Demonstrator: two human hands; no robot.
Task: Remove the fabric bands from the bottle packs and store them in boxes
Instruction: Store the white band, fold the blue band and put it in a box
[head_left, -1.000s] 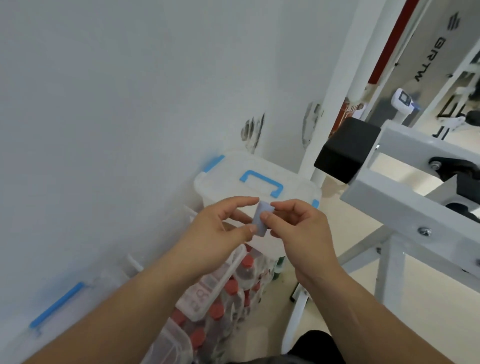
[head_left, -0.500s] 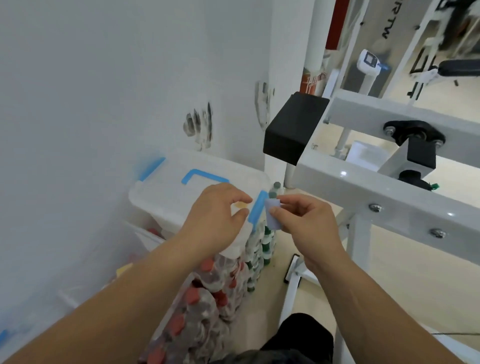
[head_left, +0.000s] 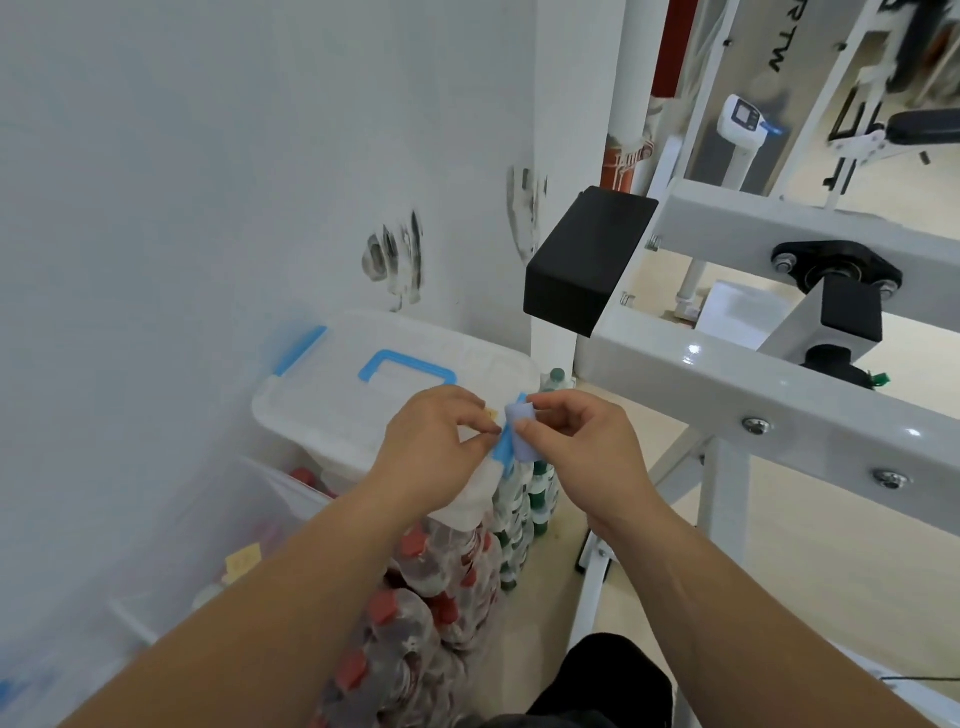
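A small pale-blue fabric band (head_left: 521, 431), rolled into a short tube, is pinched between the thumb and fingers of my right hand (head_left: 582, 452). My left hand (head_left: 434, 452) is right beside it, fingertips closed at the band's left edge; whether they grip it I cannot tell. Both hands hover over the near corner of a clear lidded box (head_left: 337, 395) with blue handle and latches. Below stand packs of red-capped bottles (head_left: 415, 597) and green-capped bottles (head_left: 524, 499).
A white wall fills the left. A second clear box (head_left: 156, 561) sits low at the left. A white metal machine frame (head_left: 727, 384) with a black end cap (head_left: 587, 260) juts in from the right, close to my right hand.
The view swung left and down, so the frame moved toward the centre. My hands stayed together on the band, which now shows as a rolled tube in my right fingers.
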